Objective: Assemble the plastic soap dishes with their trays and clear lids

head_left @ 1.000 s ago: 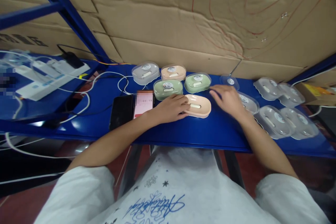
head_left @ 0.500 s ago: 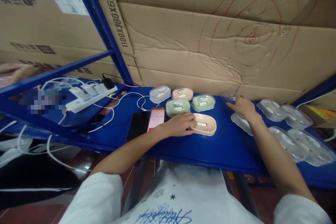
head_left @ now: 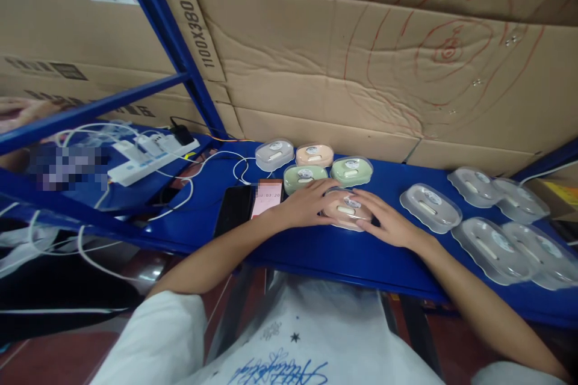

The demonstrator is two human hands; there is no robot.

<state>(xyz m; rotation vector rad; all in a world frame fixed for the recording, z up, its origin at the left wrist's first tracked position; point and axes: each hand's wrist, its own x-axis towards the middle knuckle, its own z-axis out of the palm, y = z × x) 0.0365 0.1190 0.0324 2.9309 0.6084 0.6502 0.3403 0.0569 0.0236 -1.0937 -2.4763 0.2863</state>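
Left hand (head_left: 316, 200) and right hand (head_left: 383, 216) grasp opposite ends of a clear-lidded peach soap dish (head_left: 345, 216) on the blue table (head_left: 311, 246). Around it, left to right, lie a black phone (head_left: 233, 210), a lit phone (head_left: 267, 195), two green soap dishes (head_left: 352, 172) just behind, and five grey soap dishes (head_left: 497, 252) to the right.

This is probably a workshop, with its blue rack (head_left: 166, 36), cardboard backing (head_left: 289, 78) and power strip (head_left: 135, 174).
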